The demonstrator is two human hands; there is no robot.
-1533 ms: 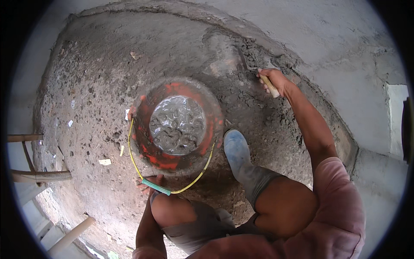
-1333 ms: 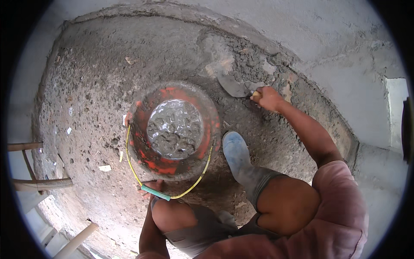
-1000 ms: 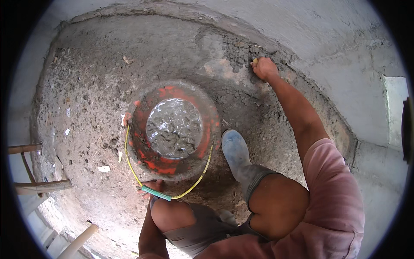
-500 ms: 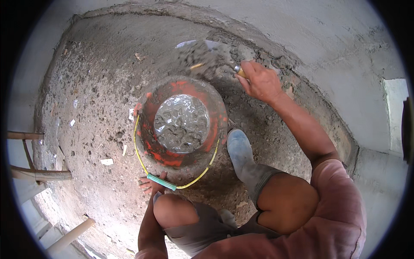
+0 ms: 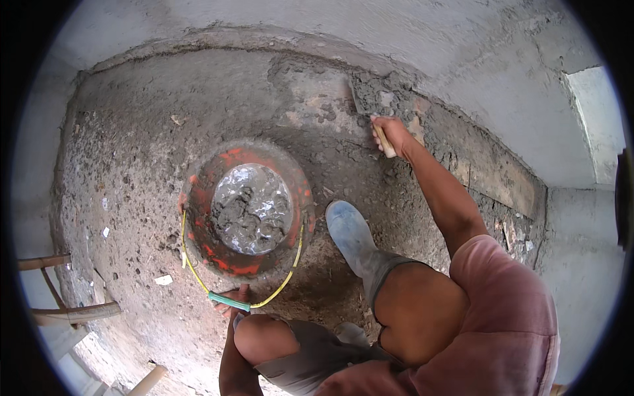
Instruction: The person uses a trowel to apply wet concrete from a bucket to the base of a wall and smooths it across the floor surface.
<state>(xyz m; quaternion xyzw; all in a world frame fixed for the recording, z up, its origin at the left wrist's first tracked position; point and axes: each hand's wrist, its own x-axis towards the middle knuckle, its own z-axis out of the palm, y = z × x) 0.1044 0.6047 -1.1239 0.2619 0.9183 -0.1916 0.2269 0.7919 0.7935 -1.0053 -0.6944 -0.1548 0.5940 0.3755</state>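
Note:
My right hand is closed round the wooden handle of a trowel. Its blade, seen nearly edge-on and smeared by motion, stands at the mortar by the foot of the wall. To the left of it is a scraped patch of floor. A round orange bucket, crusted with grey, holds wet mortar with a thicker lump on top. My left hand is low behind the bucket's green handle grip, fingers stretched out near the floor and partly hidden by the grip.
Grey plastered walls curve round the far and right sides. Rough mortar covers the far floor. My blue-grey boot stands right of the bucket. Wooden poles lie at the left, and small white scraps dot the ground.
My right hand has swung the trowel from beyond the bucket rightward, nearer the wall. The mortar load seen on the blade is gone, and a thicker lump now shows in the bucket.

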